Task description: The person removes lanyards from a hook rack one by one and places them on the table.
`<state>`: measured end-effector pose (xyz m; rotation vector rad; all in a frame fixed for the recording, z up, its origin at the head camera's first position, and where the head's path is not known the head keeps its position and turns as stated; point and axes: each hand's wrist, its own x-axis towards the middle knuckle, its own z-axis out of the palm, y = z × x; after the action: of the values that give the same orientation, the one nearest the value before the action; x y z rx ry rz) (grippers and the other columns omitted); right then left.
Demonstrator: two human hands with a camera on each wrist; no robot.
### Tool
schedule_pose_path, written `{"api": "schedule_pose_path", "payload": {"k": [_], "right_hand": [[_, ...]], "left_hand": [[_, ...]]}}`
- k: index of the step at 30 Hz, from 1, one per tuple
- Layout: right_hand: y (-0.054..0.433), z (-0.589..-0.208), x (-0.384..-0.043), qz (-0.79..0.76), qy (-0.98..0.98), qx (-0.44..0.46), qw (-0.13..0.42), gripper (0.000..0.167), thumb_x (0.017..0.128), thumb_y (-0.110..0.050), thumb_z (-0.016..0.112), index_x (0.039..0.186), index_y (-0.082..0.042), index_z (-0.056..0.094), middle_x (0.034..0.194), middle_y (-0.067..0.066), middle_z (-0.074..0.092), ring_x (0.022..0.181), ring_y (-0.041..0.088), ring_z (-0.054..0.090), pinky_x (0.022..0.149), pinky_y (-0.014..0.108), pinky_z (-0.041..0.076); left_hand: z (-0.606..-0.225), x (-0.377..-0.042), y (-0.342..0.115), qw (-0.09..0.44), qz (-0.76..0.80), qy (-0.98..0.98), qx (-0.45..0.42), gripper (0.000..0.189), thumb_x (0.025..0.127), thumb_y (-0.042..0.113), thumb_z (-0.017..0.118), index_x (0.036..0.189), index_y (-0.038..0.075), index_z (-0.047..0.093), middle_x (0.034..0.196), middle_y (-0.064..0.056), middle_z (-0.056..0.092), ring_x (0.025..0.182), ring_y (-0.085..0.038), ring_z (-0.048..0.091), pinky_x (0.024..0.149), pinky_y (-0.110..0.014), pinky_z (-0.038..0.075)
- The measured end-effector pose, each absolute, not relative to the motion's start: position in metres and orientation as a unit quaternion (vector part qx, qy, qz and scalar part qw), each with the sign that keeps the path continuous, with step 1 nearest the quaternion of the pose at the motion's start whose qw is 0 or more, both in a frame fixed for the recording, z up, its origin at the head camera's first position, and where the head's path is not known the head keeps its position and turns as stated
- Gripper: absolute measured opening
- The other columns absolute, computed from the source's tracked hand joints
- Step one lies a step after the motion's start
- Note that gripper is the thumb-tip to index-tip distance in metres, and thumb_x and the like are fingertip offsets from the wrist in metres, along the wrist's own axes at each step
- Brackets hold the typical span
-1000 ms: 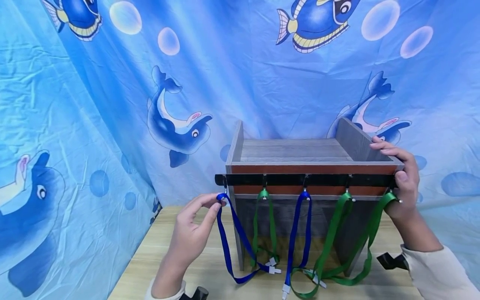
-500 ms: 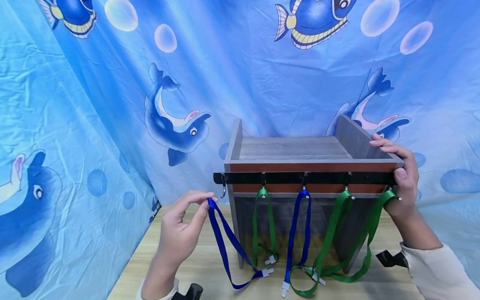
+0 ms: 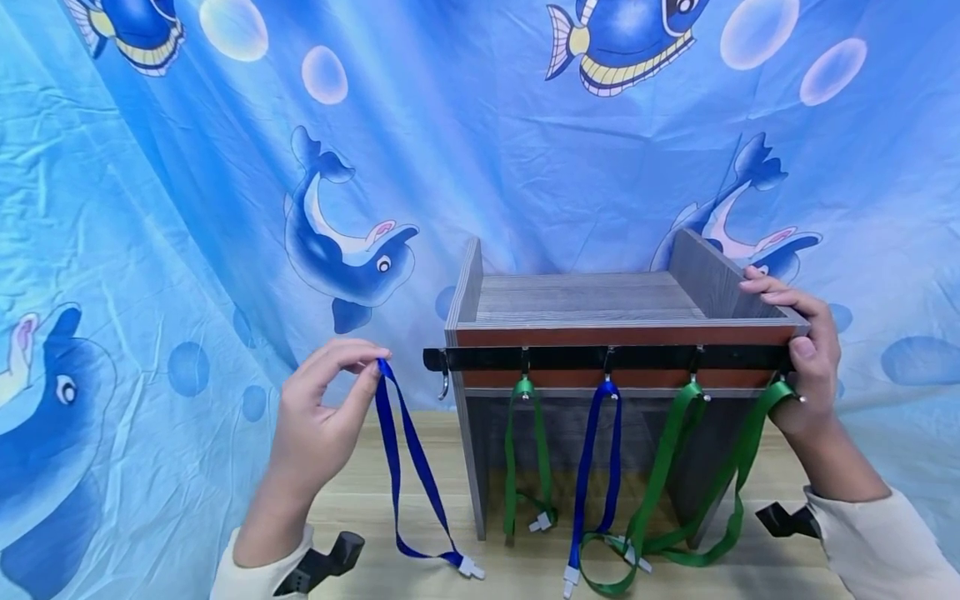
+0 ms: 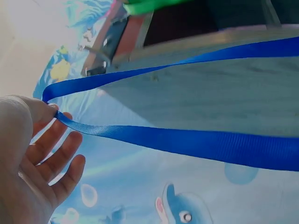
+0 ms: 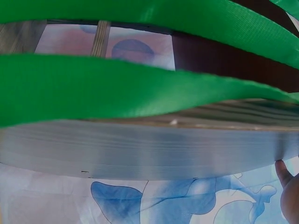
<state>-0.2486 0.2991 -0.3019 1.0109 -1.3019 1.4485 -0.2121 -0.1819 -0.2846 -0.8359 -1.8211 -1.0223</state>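
My left hand (image 3: 318, 417) pinches the top of a blue lanyard (image 3: 422, 467) between thumb and fingertips, left of the hook rack. The loop hangs down to a white plastic clip (image 3: 471, 568) low over the table; in the left wrist view, both blue straps (image 4: 201, 144) run from the pinch. My right hand (image 3: 816, 358) grips the right side of a grey wooden shelf (image 3: 468, 292), thumb at the front and fingers over the side panel's edge. Across the shelf front runs a black hook rack (image 3: 570, 358). Its leftmost hook (image 3: 444, 385) is bare.
On the other hooks hang a green lanyard (image 3: 543, 442), another blue lanyard (image 3: 590, 458) and two more green lanyards, one (image 3: 746, 446) beside my right hand. Their lower ends and white clips reach the wooden table (image 3: 360, 500). A blue sea-print cloth (image 3: 510, 167) stands behind.
The blue lanyard has come off the leftmost hook. My left hand has carried it left and slightly up, its clip swinging left too. My right hand stays on the shelf.
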Motion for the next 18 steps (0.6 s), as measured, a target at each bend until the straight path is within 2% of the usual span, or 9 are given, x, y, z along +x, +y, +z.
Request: {"api": "schedule_pose_path", "payload": {"k": [3, 7, 11, 15, 18], "right_hand": [[0.299, -0.302, -0.249, 0.593, -0.523, 0.411, 0.454, 0.039, 0.099, -0.018, 0.052, 0.122, 0.013, 0.059, 0.134, 0.018, 0.071, 0.143, 0.032, 0.055, 0.129, 0.039, 0.029], [0.3, -0.301, -0.249, 0.592, -0.522, 0.412, 0.456, 0.039, 0.099, -0.017, 0.052, 0.121, 0.014, 0.06, 0.133, 0.018, 0.072, 0.142, 0.032, 0.056, 0.129, 0.039, 0.03], [0.3, -0.301, -0.25, 0.586, -0.527, 0.413, 0.457, 0.039, 0.098, -0.018, 0.053, 0.12, 0.014, 0.06, 0.133, 0.017, 0.072, 0.142, 0.031, 0.056, 0.129, 0.039, 0.03], [0.301, -0.302, -0.25, 0.587, -0.53, 0.413, 0.452, 0.04, 0.099, -0.018, 0.052, 0.122, 0.014, 0.059, 0.135, 0.018, 0.071, 0.143, 0.031, 0.055, 0.13, 0.04, 0.028], [0.301, -0.303, -0.25, 0.586, -0.532, 0.413, 0.45, 0.04, 0.099, -0.018, 0.052, 0.123, 0.013, 0.059, 0.136, 0.017, 0.07, 0.144, 0.031, 0.054, 0.132, 0.041, 0.026]], "left_hand": [[-0.282, -0.217, -0.191, 0.435, -0.407, -0.738, -0.316, 0.023, 0.095, -0.01, 0.067, 0.111, 0.002, 0.078, 0.109, -0.011, 0.073, 0.102, -0.005, 0.063, 0.091, -0.014, 0.051], [-0.275, -0.224, -0.202, 0.425, -0.416, -0.759, -0.265, 0.02, 0.098, -0.006, 0.066, 0.11, 0.004, 0.079, 0.109, 0.0, 0.068, 0.102, -0.005, 0.06, 0.087, -0.013, 0.049], [-0.265, -0.228, -0.213, 0.394, -0.424, -0.797, -0.173, 0.017, 0.103, 0.009, 0.066, 0.113, 0.01, 0.079, 0.095, 0.012, 0.063, 0.086, -0.007, 0.057, 0.074, -0.013, 0.047], [-0.257, -0.234, -0.223, 0.352, -0.427, -0.826, -0.106, 0.019, 0.106, 0.021, 0.063, 0.115, 0.011, 0.077, 0.083, 0.012, 0.065, 0.07, -0.009, 0.056, 0.06, -0.018, 0.045], [-0.255, -0.242, -0.229, 0.326, -0.435, -0.834, -0.089, 0.023, 0.107, 0.024, 0.06, 0.118, 0.008, 0.074, 0.083, 0.017, 0.07, 0.067, -0.006, 0.063, 0.061, -0.017, 0.05]]}}
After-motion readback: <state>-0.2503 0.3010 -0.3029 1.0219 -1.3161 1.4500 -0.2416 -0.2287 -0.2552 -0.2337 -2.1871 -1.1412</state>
